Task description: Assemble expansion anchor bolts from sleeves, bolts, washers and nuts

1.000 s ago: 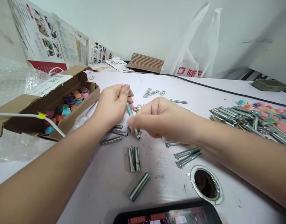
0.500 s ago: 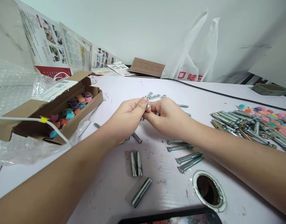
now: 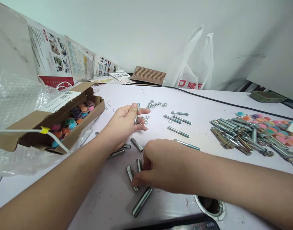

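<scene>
My left hand (image 3: 124,123) holds a slim bolt (image 3: 138,112) upright under the thumb, with the other fingers stretched out. Below it, my right hand (image 3: 158,166) is lowered over two metal sleeves. Its thumb lies on the left metal sleeve (image 3: 129,174); the other metal sleeve (image 3: 139,164) is just beside the fingers, whose tips are hidden. Nearer me lies another loose sleeve (image 3: 142,202), and further sleeves (image 3: 137,144) sit under and beside the left wrist. Washers (image 3: 146,120) lie behind the left fingertips, and nuts (image 3: 152,104) are beyond them.
Several bolts (image 3: 178,131) lie right of centre. A pile of assembled anchor bolts (image 3: 242,131) and coloured caps (image 3: 284,134) is at the right. An open carton (image 3: 96,108) of caps stands left on bubble wrap. A phone (image 3: 199,223) and a round table hole (image 3: 223,209) are nearby.
The hands, together before, have separated. My left hand now shows the bolt; my right hand has come down towards me to the paired sleeves, which now sit further apart.
</scene>
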The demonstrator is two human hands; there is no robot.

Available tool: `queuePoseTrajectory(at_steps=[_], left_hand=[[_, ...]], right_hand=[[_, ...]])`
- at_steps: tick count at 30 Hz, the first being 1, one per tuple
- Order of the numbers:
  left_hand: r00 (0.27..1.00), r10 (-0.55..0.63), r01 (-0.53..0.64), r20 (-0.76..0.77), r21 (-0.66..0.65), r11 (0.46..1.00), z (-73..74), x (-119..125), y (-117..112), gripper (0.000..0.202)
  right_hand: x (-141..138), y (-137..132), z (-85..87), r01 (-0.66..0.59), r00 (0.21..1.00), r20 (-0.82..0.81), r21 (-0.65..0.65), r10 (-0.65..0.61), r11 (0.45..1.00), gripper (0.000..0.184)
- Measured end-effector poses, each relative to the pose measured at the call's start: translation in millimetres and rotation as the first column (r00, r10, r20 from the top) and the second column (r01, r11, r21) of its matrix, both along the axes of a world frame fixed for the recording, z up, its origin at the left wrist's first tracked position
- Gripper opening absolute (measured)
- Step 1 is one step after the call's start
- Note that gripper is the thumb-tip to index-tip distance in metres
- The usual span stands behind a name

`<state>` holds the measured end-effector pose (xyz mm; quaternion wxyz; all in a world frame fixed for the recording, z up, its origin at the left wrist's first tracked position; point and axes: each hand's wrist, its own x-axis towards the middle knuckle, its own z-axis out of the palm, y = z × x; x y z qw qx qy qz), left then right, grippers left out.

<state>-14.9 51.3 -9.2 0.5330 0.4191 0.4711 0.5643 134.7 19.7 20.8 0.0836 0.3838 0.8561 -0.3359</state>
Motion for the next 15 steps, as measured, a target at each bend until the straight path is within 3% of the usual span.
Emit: queuePoseTrajectory(at_steps=[4, 8, 10, 12, 13, 15], left_hand=[[0.996, -0.053, 0.053, 0.066, 0.001, 0.999, -0.5, -2.6, 1.4, 0.032], [0.979, -0.09, 0.097, 0.181, -0.03, 0.995, 3.2, -6.0, 2.7, 0.026], [0.959, -0.162, 0.175, 0.233, -0.037, 0.984, 6.1, -7.2, 1.2, 0.021], [0.934, -0.258, 0.274, 0.245, -0.031, 0.961, 8.7, -7.7, -1.6, 0.02], [0.923, -0.301, 0.317, 0.24, -0.03, 0.948, 9.6, -7.7, -3.2, 0.02], [0.905, -0.358, 0.376, 0.23, -0.039, 0.926, 10.4, -7.3, -5.8, 0.02]], right_hand=[[4.8, 9.4, -0.8, 0.071, 0.997, 0.022, -0.12, -0.069, 0.99, 0.04], [12.7, 25.4, 20.9, 0.2, 0.961, -0.147, -0.218, -0.235, 0.955, 0.041], [15.8, 36.2, 32.5, 0.383, 0.856, -0.334, -0.105, -0.395, 0.918, 0.041], [16.9, 46.5, 37.2, 0.566, 0.711, -0.524, 0.033, -0.468, 0.824, 0.036], [16.7, 50.8, 36.4, 0.618, 0.658, -0.59, 0.069, -0.468, 0.783, 0.033], [15.4, 57.2, 29.6, 0.638, 0.616, -0.643, 0.069, -0.455, 0.767, 0.033]])
